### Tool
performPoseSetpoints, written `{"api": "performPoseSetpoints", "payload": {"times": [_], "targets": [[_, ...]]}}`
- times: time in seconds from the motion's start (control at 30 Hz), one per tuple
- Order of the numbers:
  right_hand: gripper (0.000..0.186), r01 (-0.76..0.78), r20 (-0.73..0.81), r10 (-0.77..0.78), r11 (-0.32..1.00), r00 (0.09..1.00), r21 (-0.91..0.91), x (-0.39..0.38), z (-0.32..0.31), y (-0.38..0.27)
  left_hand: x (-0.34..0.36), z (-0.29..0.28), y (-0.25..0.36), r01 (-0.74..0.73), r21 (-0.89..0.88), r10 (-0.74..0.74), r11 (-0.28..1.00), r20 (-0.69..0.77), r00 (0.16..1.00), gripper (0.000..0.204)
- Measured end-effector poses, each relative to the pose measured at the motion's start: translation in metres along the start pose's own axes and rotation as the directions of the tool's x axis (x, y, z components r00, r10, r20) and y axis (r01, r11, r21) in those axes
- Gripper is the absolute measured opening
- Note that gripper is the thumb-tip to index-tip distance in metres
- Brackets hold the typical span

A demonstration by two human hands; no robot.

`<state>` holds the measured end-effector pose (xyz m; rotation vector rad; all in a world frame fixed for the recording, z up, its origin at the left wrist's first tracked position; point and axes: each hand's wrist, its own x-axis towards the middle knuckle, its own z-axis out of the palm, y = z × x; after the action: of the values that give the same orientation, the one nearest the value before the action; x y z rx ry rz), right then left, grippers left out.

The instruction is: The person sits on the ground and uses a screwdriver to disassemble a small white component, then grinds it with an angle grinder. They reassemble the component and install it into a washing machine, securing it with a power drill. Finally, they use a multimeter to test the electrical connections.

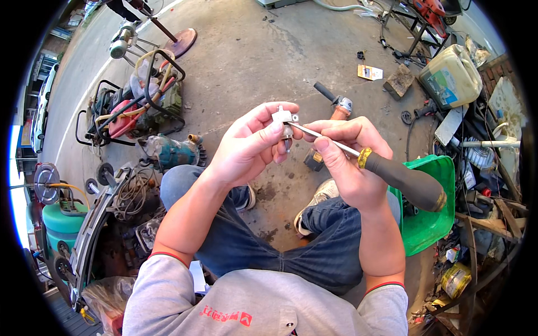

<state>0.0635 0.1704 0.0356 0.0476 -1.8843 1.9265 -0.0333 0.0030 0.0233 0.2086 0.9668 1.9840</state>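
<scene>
Between the thumb and fingers of my left hand [249, 140] is a small metal part [284, 119] with a whitish block at the top and a rounded metal piece below. My right hand [358, 154] grips a screwdriver [400, 176] with a dark handle and a yellow collar. Its shaft slants up to the left, and the tip meets the side of the small part; whether it sits in a screw or slot is too small to tell. Both hands are raised in front of my knees. Beyond them on the ground lies an angle grinder [339, 106], partly hidden by my right hand.
To the left stand a black-framed machine [140, 101] and a teal pump [171, 150]. A green plastic crate [431, 224] is beside my right knee. Farther right are a pale jerrycan [453, 78], a wooden block [399, 82] and piled scrap. A teal tank [63, 224] stands far left.
</scene>
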Motion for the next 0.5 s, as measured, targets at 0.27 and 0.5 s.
{"api": "performPoseSetpoints", "payload": {"times": [0.27,0.5], "targets": [[0.01,-0.085,0.126,0.077,0.995,0.989,0.058,0.0,-0.008,-0.005,-0.005,-0.011,0.008,0.037,0.17,-0.054,0.985,0.099,0.994,0.043],[0.011,0.021,0.228,-0.024,1.0,0.973,0.014,0.003,-0.018,-0.001,-0.005,-0.013,0.005,0.056,0.189,-0.079,0.98,0.114,0.99,0.048]]}}
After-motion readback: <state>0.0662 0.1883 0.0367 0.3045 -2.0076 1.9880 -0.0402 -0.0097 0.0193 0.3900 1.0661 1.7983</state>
